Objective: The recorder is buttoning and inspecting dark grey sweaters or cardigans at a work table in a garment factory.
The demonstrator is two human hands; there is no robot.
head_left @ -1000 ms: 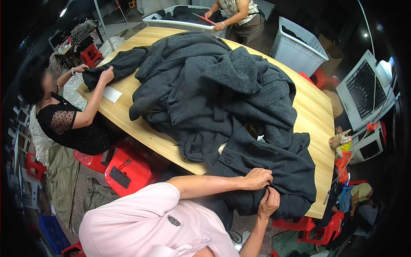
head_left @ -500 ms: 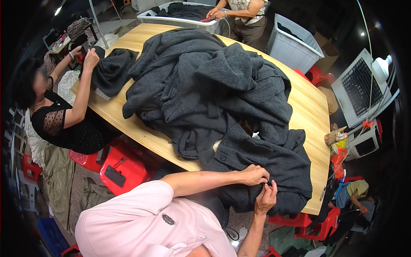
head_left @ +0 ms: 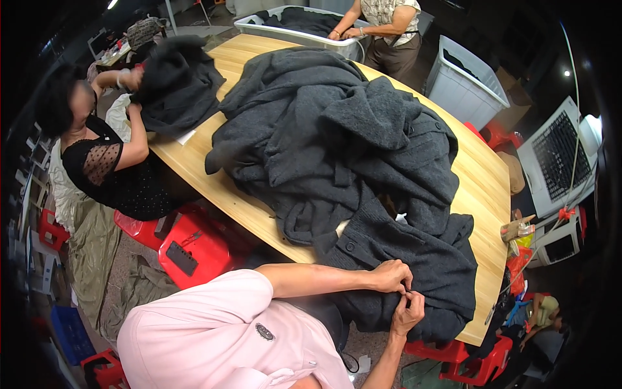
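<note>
From my end I'm seeing two hands working close together: the left hand (head_left: 391, 277) is pinching a small fold of the cardigan (head_left: 437, 259), and the right hand (head_left: 407, 313) is pinching what looks like the same fold just below. The cardigan is lying at the near right of the tabletop (head_left: 489, 194), its lower part hanging past the near edge, its far side resting against the pile of dark clothes (head_left: 291, 117). I'm judging that hanging weight as the main risk: with a loosening pinch, the cloth could be sliding down beside the red stool (head_left: 478, 364). The pile could be dragging too, twisting the fold. Dark cloth is hiding detail from me, so I could be missing a snag.
</note>
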